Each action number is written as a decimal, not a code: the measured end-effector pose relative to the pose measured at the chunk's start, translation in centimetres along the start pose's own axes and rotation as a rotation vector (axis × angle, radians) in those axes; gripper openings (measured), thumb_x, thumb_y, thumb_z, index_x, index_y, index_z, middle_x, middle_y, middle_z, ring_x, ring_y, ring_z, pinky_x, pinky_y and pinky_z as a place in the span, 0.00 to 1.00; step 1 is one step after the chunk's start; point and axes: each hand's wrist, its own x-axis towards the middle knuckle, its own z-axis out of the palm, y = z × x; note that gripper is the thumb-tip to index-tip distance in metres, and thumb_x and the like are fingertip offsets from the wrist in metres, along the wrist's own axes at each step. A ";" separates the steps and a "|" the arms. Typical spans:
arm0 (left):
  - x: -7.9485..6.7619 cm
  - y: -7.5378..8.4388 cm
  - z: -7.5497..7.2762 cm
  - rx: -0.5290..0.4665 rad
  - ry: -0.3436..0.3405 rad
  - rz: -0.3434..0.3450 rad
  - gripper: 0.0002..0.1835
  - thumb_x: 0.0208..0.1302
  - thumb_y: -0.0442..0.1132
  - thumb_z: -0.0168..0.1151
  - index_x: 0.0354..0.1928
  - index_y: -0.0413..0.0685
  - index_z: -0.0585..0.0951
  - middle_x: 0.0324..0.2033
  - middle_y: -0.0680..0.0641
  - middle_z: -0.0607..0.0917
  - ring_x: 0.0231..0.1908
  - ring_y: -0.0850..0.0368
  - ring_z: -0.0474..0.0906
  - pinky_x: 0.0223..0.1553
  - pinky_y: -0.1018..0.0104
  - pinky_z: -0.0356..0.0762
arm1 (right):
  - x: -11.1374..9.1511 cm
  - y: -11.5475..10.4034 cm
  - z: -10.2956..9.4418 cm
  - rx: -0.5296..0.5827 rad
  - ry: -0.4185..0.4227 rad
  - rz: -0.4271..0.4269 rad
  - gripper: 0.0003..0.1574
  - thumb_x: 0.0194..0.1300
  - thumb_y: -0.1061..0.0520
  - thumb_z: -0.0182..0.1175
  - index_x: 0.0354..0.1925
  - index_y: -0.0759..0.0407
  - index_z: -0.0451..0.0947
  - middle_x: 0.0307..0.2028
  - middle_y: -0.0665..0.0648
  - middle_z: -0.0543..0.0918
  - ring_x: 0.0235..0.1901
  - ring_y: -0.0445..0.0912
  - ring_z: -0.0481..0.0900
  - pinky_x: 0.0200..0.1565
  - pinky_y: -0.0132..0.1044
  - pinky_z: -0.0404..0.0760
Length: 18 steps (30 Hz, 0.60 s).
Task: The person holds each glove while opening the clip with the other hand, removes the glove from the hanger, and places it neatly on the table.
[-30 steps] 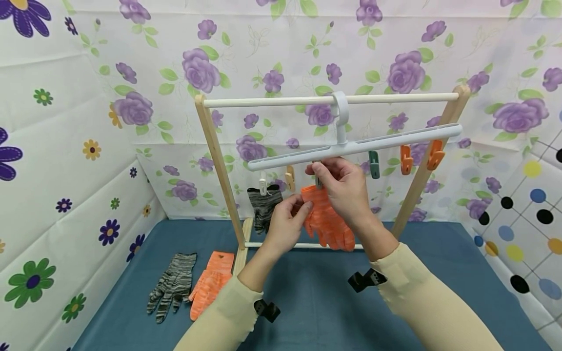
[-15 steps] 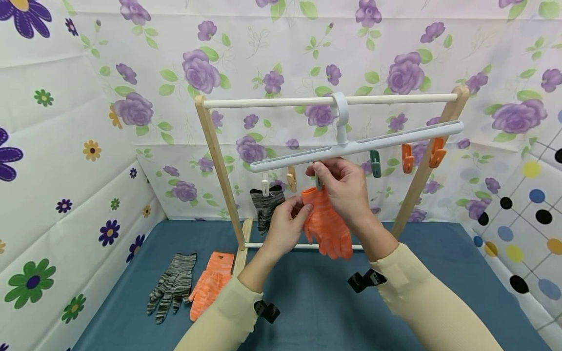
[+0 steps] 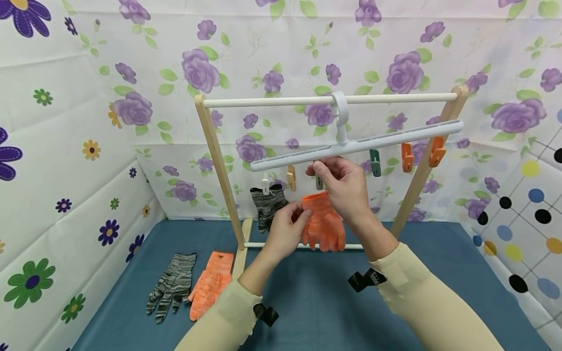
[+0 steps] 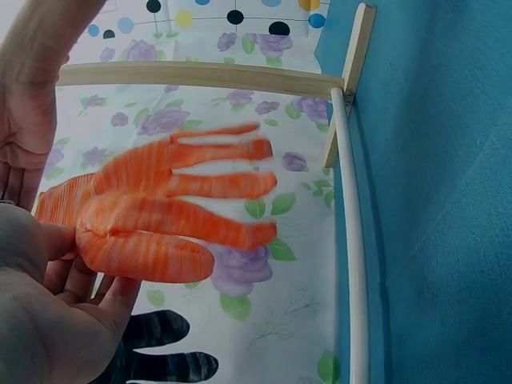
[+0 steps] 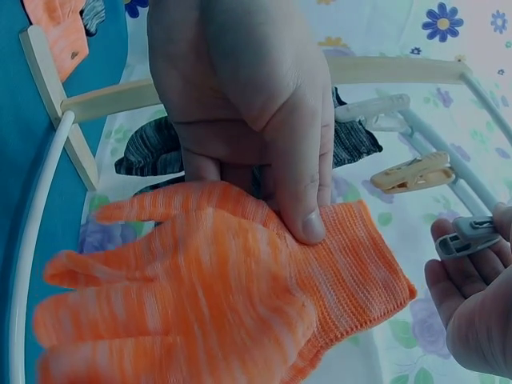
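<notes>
My left hand (image 3: 283, 230) pinches an orange knitted glove (image 3: 324, 222) near its cuff, between thumb and fingers. The glove hangs with its fingers downward. Above it, my right hand (image 3: 348, 187) pinches a grey clothespin (image 5: 466, 238) below the pale hanger (image 3: 377, 145). In the right wrist view the cuff is apart from this clothespin. Behind my left hand, a dark striped glove (image 3: 265, 204) hangs from a white clothespin (image 3: 265, 185). A beige clothespin (image 3: 291, 178) hangs between the two gloves.
The hanger hooks over the white rod (image 3: 272, 102) of a wooden rack (image 3: 219, 170). A green clothespin (image 3: 375, 163) and two orange ones, including one orange clothespin (image 3: 407, 157), hang at right. Another striped glove (image 3: 172, 285) and orange glove (image 3: 212, 282) lie on the blue cloth.
The orange glove's cuff has dropped slightly, away from the grey clothespin, and the glove has swung a little left. My right hand has stayed almost still.
</notes>
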 end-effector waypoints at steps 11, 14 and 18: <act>-1.1 0.0 -0.2 -0.018 -0.048 -0.014 0.10 0.82 0.42 0.60 0.49 0.44 0.85 0.36 0.47 0.86 0.33 0.53 0.81 0.34 0.63 0.80 | 0.1 0.3 -0.2 0.026 -0.041 -0.022 0.18 0.77 0.54 0.67 0.54 0.66 0.85 0.46 0.60 0.91 0.52 0.50 0.88 0.53 0.38 0.85; -1.5 -0.2 -0.4 -0.022 -0.052 -0.021 0.10 0.81 0.43 0.61 0.49 0.43 0.85 0.36 0.46 0.86 0.33 0.52 0.81 0.34 0.64 0.79 | 0.1 0.4 -0.2 0.033 -0.057 -0.033 0.16 0.77 0.55 0.67 0.54 0.65 0.85 0.47 0.61 0.91 0.52 0.51 0.88 0.52 0.37 0.85; -2.3 -0.4 -0.7 -0.026 -0.065 -0.036 0.10 0.81 0.41 0.61 0.48 0.42 0.85 0.36 0.45 0.86 0.33 0.51 0.81 0.34 0.64 0.79 | 0.0 0.6 -0.2 0.047 -0.083 -0.041 0.17 0.76 0.58 0.67 0.57 0.67 0.84 0.49 0.62 0.90 0.53 0.52 0.87 0.52 0.37 0.85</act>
